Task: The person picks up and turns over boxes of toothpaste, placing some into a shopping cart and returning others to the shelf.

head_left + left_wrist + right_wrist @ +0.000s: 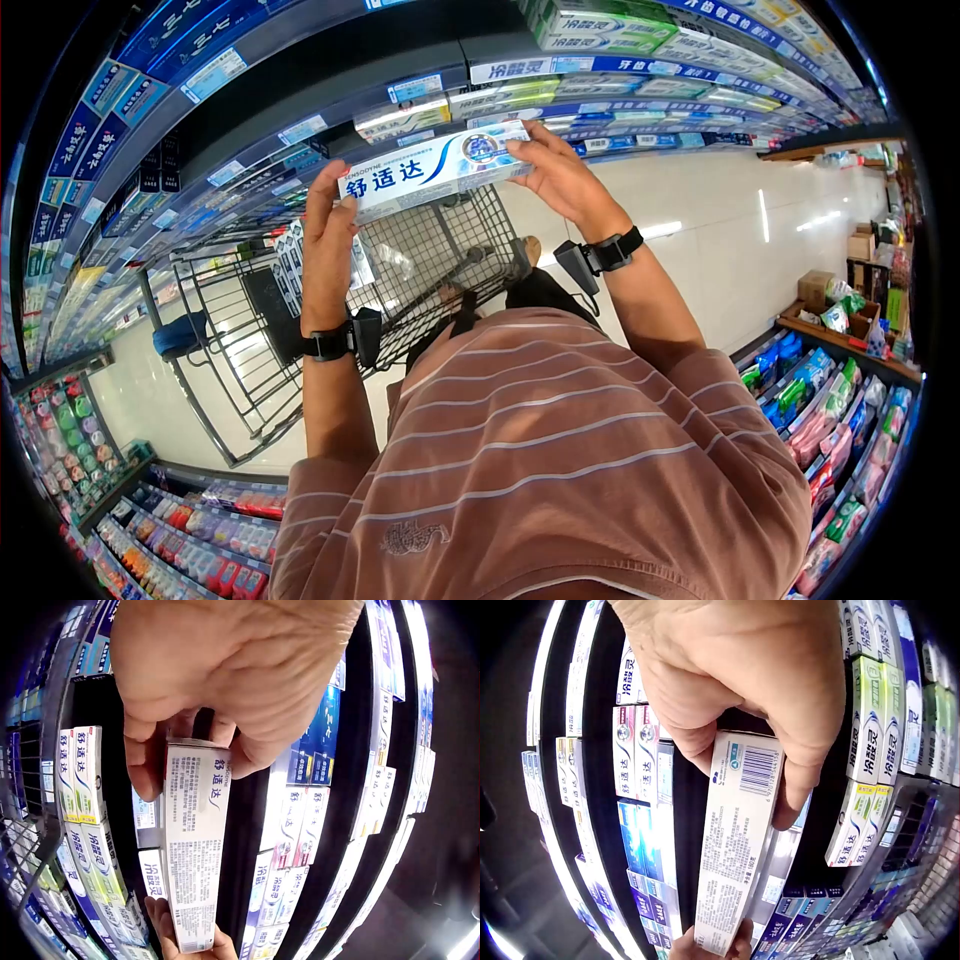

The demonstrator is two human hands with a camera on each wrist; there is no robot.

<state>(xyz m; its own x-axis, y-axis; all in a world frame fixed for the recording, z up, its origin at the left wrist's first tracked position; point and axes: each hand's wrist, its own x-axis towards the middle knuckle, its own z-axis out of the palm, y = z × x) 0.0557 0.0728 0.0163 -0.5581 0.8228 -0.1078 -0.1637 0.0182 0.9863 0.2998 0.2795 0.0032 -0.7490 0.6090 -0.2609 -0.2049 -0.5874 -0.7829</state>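
Both hands hold a long white-and-blue Sensodyne toothpaste box [430, 168] between them, up in front of the shelves. My left hand [328, 245] pinches its left end between thumb and fingers, while my right hand [566, 182] grips the other end. The large blue lettering faces the head camera. In the left wrist view the back of the toothpaste box [196, 847] shows fine print. A barcode on the toothpaste box [739, 825] appears near the right hand in the right wrist view. Each wrist carries a black strap with a small camera.
A wire shopping cart [440, 222] stands below the hands, with several white boxes [290, 268] at its left side. Ahead, shelves hold rows of toothpaste boxes [600, 28]. Pale tiled floor [720, 230] extends to the right. Packaged goods [835, 430] fill a shelf at lower right.
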